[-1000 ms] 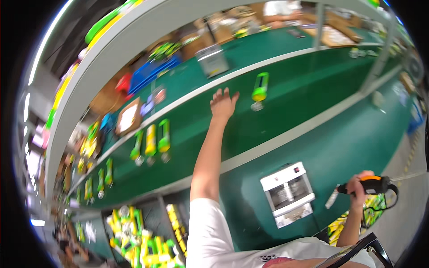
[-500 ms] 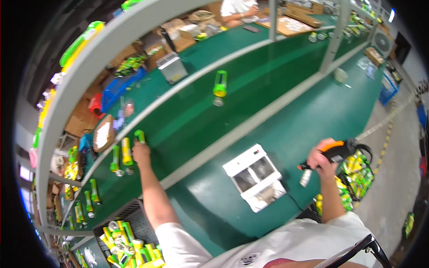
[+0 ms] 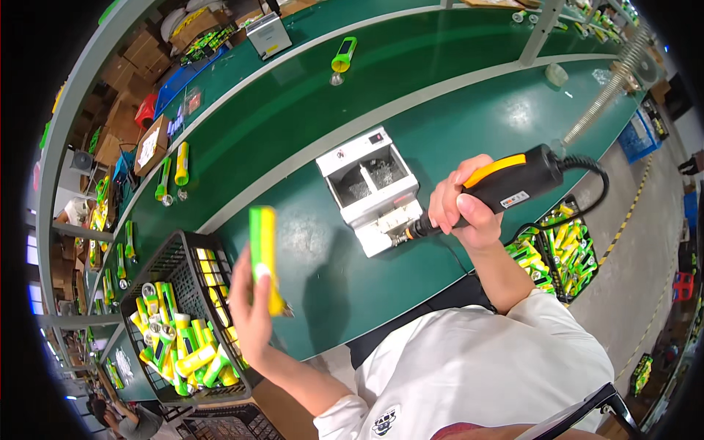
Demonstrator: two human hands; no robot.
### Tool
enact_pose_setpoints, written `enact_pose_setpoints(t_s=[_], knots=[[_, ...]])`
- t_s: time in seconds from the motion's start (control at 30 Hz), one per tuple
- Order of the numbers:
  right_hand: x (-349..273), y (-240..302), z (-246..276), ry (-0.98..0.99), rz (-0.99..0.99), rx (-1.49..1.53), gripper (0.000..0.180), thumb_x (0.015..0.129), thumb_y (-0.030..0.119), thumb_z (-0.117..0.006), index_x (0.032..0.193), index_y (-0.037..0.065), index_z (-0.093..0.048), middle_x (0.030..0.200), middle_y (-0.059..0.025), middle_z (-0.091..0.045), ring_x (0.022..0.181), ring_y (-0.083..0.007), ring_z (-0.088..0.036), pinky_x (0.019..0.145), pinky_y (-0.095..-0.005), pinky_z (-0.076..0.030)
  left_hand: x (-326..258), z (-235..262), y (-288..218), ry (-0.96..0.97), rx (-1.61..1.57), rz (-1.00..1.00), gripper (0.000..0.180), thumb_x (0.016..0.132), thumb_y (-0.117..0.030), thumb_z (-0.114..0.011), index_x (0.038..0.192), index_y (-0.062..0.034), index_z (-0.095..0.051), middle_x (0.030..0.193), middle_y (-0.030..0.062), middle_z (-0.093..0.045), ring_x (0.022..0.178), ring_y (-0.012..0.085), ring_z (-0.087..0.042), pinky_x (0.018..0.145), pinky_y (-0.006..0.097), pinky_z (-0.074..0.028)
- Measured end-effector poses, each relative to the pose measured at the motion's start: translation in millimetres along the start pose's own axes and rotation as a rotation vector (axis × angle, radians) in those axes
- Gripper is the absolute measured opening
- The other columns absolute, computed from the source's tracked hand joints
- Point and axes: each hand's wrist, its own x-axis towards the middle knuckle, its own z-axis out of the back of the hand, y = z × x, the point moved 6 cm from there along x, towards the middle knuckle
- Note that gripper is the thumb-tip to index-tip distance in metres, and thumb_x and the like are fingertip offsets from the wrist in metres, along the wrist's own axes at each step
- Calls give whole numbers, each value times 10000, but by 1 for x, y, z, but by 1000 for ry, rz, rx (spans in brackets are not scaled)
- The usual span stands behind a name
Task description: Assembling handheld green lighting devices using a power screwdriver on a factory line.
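My left hand (image 3: 251,315) is closed around a green and yellow flashlight (image 3: 262,238), raised above the near bench at its left end. The flashlight stands roughly upright in the picture, slightly blurred. An electric screwdriver (image 3: 513,182), black with an orange-yellow strip, lies in the grip of my right hand (image 3: 468,209). Its tip points left and reaches the front of a white screw feeder (image 3: 358,148); whether it touches a screw is too small to tell. Two trays of small screws show inside the feeder.
A black crate (image 3: 183,242) of flashlights stands at the left. Another flashlight (image 3: 343,55) and several more lie on the green conveyor (image 3: 279,125) beyond the bench. A coiled hose (image 3: 609,84) hangs at the right, above a container of packed flashlights (image 3: 568,253).
My left hand has lifted the flashlight off the conveyor and drawn it back over the bench. My right hand has brought the screwdriver left to the feeder. The view has shifted.
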Motion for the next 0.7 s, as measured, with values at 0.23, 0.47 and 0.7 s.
enact_pose_setpoints(t_s=[0.23,0.47,0.7], knots=[[-9,-13,-13,49,66,-49,241,923,14,-606,1120,-25,-473,618,-64,-533,491,-142,-534,519,-310,-523,-84,-45,6,372,151,63,491,897,-59,-714,1367,31,-604,1179,215,-700,1092,293,-682,933,365,-519],[-10,-11,-22,100,92,-112,237,909,4,-612,1109,-32,-492,607,-62,-540,497,-132,-538,507,-296,-511,-72,-89,-17,340,662,-243,516,816,-72,-779,1315,-50,-651,1208,103,-695,989,315,-632,861,411,-487],[-9,-13,-23,95,117,-158,244,895,0,-620,1107,-29,-502,617,-53,-535,501,-125,-532,499,-290,-498,-72,-109,-5,358,776,-318,549,812,-115,-780,1342,-92,-639,1225,49,-682,1044,255,-623,927,399,-450]])
